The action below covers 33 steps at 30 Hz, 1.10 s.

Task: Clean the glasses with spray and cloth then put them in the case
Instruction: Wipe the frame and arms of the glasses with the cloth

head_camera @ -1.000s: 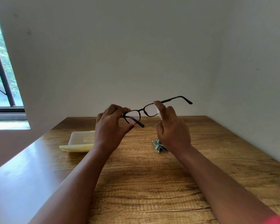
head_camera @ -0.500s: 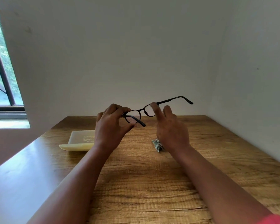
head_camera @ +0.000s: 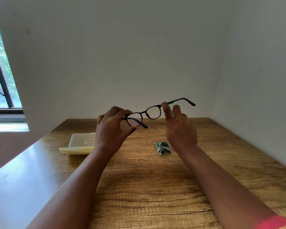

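Black-framed glasses (head_camera: 145, 112) hang in the air above the wooden table (head_camera: 147, 187), temples unfolded. My left hand (head_camera: 111, 131) pinches the rim of the left lens between thumb and fingers. My right hand (head_camera: 182, 131) is raised beside the right lens with its fingers spread; only the index fingertip touches the frame's right corner near the hinge. A crumpled grey-green cloth (head_camera: 162, 147) lies on the table below my right hand. The cream glasses case (head_camera: 80, 142) lies open at the left, partly behind my left wrist. No spray bottle is in view.
White walls close off the table at the back and along the right side. A window (head_camera: 0, 80) with dark bars is at the far left. The table's left edge runs diagonally towards me.
My right hand has slid from the right lens outward to the frame's corner and spread its fingers, uncovering more of the cloth. The left hand and glasses have barely moved.
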Available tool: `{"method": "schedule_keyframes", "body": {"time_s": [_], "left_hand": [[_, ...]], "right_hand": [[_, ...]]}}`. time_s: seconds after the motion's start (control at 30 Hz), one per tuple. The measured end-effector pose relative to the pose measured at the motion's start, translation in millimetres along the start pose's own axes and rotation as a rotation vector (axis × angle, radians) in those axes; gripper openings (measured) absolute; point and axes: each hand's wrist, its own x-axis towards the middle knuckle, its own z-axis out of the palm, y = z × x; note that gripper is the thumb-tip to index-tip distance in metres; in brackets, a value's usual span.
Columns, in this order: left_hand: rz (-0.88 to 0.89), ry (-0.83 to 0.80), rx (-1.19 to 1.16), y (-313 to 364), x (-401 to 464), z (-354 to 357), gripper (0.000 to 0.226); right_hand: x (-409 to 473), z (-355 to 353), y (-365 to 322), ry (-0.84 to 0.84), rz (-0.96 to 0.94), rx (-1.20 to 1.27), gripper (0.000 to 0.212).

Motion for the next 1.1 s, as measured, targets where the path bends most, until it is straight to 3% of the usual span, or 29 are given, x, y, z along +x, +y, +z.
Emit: {"method": "schedule_keyframes", "body": {"time_s": [0.17, 0.3, 0.47, 0.63, 0.93, 1.1], "left_hand": [[0.006, 0.006, 0.008, -1, 0, 0, 0.049], [-0.004, 0.015, 0.019, -2, 0, -1, 0.049], [-0.026, 0.020, 0.013, -2, 1, -1, 0.048], [-0.021, 0.012, 0.007, -1, 0, -2, 0.049], [0.004, 0.002, 0.006, -2, 0, -1, 0.050], [-0.005, -0.003, -0.003, -3, 0, -1, 0.050]], "right_hand": [[0, 1, 7, -0.018, -0.015, 0.074, 0.087], [-3, 0, 8, -0.218, 0.048, 0.165, 0.069], [-7, 2, 17, -0.239, 0.339, 0.322, 0.051], [-5, 2, 32, -0.167, 0.603, 0.403, 0.061], [-7, 8, 38, -0.202, 0.691, 0.451, 0.062], [-3, 1, 37, -0.262, 0.681, 0.272, 0.070]]}}
